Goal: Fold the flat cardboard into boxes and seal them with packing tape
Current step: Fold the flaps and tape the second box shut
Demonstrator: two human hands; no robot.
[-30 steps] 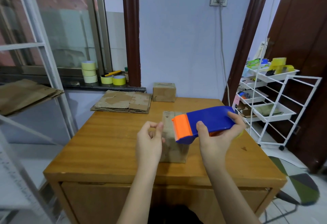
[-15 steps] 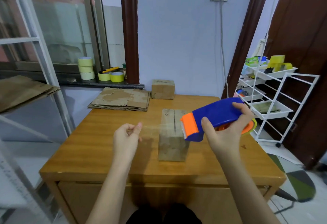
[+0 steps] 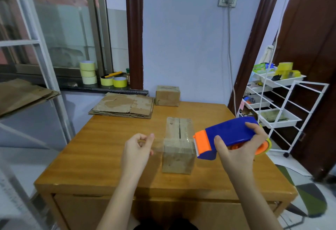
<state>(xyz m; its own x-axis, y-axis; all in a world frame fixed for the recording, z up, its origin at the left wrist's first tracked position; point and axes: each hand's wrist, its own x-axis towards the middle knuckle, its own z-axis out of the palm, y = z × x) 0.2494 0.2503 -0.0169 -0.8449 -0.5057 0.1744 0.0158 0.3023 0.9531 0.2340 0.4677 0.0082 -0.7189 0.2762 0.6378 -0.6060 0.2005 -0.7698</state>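
Sealing step: your right hand gripped the blue-and-orange plastic tape dispenser right of the small brown cardboard box; your left hand pinched clear tape stretched over it. Next, I judged: press it across the open seam.

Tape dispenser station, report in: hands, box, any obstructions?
Right hand grips tape dispenser; left hand pinches clear tape end. Strip spans above folded box, top seam unsealed. Nothing in the way.

Lilac wall, wooden table, window, white rack, possibly tiled floor
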